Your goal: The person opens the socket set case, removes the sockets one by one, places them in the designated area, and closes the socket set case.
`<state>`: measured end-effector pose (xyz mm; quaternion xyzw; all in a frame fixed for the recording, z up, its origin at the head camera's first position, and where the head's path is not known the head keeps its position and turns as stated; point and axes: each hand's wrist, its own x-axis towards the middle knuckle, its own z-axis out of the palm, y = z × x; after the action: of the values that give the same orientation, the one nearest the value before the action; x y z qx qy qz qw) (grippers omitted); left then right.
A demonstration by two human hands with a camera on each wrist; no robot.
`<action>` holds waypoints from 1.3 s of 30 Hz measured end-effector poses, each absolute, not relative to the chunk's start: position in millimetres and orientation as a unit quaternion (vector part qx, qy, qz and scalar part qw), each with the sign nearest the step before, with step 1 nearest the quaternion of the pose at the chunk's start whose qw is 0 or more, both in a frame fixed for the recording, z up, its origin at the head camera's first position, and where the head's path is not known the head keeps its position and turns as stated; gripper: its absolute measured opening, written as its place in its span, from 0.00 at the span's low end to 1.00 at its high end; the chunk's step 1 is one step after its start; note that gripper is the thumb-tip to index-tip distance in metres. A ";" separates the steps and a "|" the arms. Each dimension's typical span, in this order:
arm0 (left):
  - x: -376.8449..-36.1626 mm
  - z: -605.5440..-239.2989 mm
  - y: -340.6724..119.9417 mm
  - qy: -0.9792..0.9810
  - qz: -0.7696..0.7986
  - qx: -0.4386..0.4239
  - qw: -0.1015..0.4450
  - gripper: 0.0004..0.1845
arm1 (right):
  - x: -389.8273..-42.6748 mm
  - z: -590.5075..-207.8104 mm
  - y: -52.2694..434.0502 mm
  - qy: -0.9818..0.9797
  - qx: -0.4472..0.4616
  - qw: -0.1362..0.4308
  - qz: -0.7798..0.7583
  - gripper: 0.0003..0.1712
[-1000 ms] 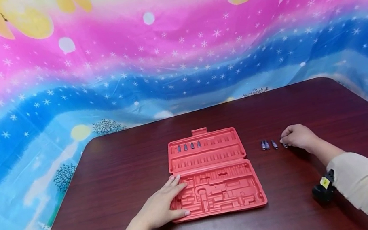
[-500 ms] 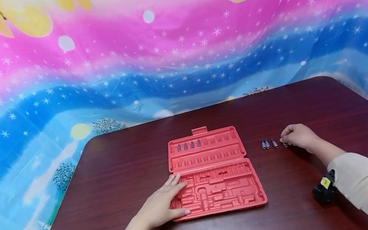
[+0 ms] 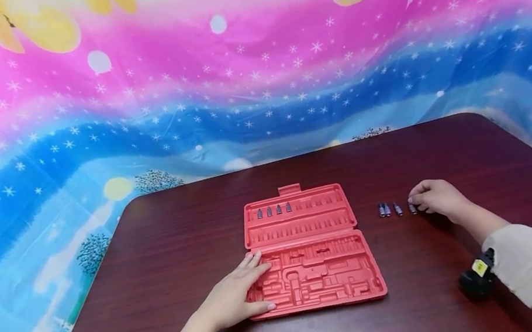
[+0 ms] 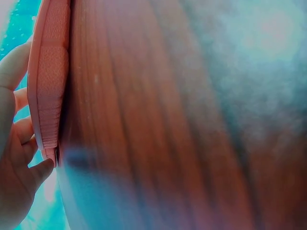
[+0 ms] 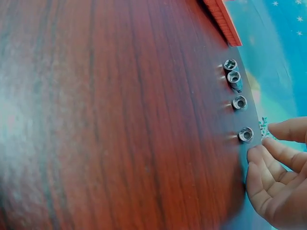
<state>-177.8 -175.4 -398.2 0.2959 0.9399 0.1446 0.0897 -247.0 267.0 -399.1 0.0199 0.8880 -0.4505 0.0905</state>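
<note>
A red plastic tool case [image 3: 368,260] lies opened flat on the table. My left hand [image 3: 227,297] rests on its left edge, fingers spread and thumb on the near corner. In the left wrist view, fingers [image 4: 19,115] lie along the case's side. Right of the case, a row of small metal bit sockets [image 3: 398,209] lies on the table. My right hand [image 3: 437,198] is at the rightmost bit socket [image 5: 246,134], thumb and forefinger slightly apart beside it. The hand's other fingers curl loosely. Several dark bits [image 3: 279,209] sit in the upper left slots of the lid.
The dark reddish wooden table [image 3: 190,221] has a glossy top with rounded far corners. Behind it hangs a colourful cloth [image 3: 260,72] with snowflakes and butterflies. A black wrist camera [image 3: 478,277] sits below the right sleeve.
My right hand has shifted slightly right, and the rightmost bit socket shows more fully beside the fingertips. The left hand and the case stay in place.
</note>
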 end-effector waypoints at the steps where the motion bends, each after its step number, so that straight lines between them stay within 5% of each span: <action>1: -177.7 -398.7 -175.5 0.940 0.145 0.295 0.090 0.40 | -246.2 -398.6 267.5 0.887 0.021 0.090 -0.452 0.19; 39: -177.7 -398.2 -173.5 0.941 0.125 0.303 0.083 0.39 | -254.6 -373.6 158.9 0.783 -0.053 0.121 -0.608 0.20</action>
<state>-177.7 -173.5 -398.2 0.3027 0.9412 0.1251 0.0828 -254.6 158.9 -373.6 -0.0534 0.7829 -0.6080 0.1208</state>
